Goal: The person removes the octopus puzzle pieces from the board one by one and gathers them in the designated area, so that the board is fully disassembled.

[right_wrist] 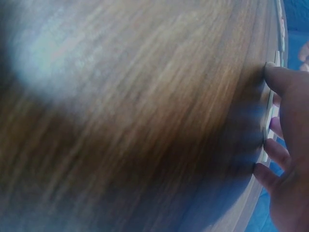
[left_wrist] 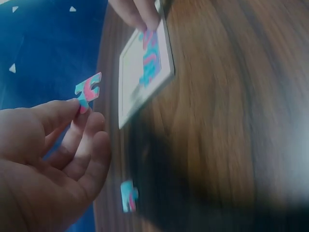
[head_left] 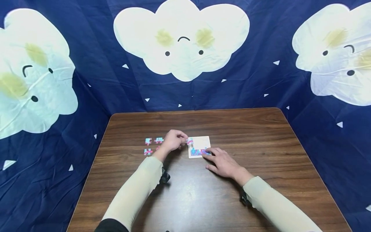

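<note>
My left hand (head_left: 173, 140) pinches a jigsaw puzzle piece (left_wrist: 89, 92) in pink and light blue between thumb and fingertips. In the head view the piece overlaps the upper left corner of a white puzzle tray (head_left: 199, 137). Along the tray's lower edge lies a row of fitted pieces (head_left: 196, 152) in blue, pink and purple; the rest of its floor is pale. My right hand (head_left: 223, 163) rests at the tray's lower right corner with fingers spread, fingertips on the row's right end. In the right wrist view, its fingers (right_wrist: 277, 153) lie along the tray's edge.
Several loose puzzle pieces (head_left: 148, 141) lie on the wooden table (head_left: 246, 129) left of the tray, one partly hidden behind the left hand. A dark blue curtain (head_left: 121, 93) with white clouds stands around the table's far and side edges.
</note>
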Available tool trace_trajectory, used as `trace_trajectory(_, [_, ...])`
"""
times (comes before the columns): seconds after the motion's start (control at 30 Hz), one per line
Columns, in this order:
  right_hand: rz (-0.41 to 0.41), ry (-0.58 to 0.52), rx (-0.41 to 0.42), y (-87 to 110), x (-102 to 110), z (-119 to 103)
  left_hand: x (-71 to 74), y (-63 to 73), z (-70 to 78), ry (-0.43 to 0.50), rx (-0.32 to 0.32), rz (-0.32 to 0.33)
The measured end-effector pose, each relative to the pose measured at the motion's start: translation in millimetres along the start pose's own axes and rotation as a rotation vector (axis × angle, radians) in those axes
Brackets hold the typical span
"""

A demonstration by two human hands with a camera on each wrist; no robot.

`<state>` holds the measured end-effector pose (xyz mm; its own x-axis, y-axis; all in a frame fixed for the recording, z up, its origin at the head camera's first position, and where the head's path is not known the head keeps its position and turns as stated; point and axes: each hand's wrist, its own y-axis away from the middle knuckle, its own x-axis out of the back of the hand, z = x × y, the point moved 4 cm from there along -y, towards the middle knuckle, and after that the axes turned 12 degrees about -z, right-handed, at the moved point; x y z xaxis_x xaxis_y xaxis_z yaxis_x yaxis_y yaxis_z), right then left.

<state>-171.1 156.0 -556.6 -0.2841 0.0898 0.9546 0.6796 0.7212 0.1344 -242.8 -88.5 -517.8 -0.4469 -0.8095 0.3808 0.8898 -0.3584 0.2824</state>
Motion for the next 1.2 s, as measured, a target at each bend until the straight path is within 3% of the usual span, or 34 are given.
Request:
trace_trajectory(0.33, [-0.005, -0.010, -0.008, -0.2, -0.6, -1.5, 29.3, 13.8, -16.9, -0.209, 0.048, 0.021])
trace_trajectory(0.6, [0.003, -0.014, -0.009, -0.1, -0.7, -0.9, 40.6, 20.6, -27.8, -0.412, 0.069, -0.006])
trace_trajectory(0.9, [0.011, 0.004, -0.002, -0.2, -1.3, 0.2, 42.1, 23.6, -31.7, -0.514, 0.087, 0.001])
trace_trajectory(1.2, [0.031, 0.010, 0.006, -0.3, -2.2, 1.1, 42.7, 23.8, -33.7, -0.525, 0.111, 0.016])
